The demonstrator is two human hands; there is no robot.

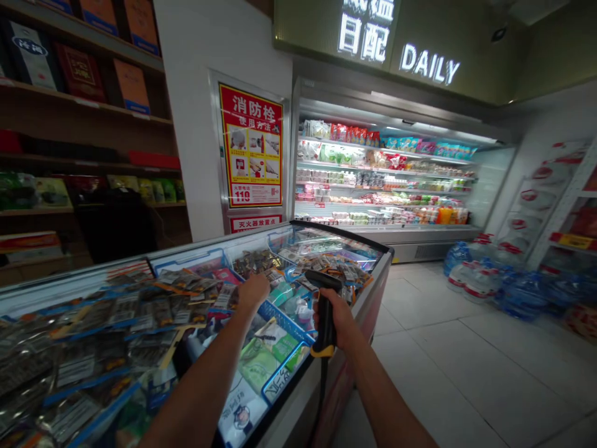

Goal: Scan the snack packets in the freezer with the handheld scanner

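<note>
In my right hand is a black and yellow barcode scanner, gripped by its handle with the head pointing up and left. A cable runs down from its base. My left hand reaches over the chest freezer, its fingers curled down by the packets near a blue basket divider. What those fingers hold, if anything, is hidden. Flat packaged food packets with blue and orange edges are heaped to the left of my left arm. Below the hands lie green packets in a blue basket.
A lit refrigerated display with several shelves of goods stands behind the freezer. Large water bottles sit on the tiled floor at right. Wooden shelves rise at left, beside a red fire-hydrant notice on the wall.
</note>
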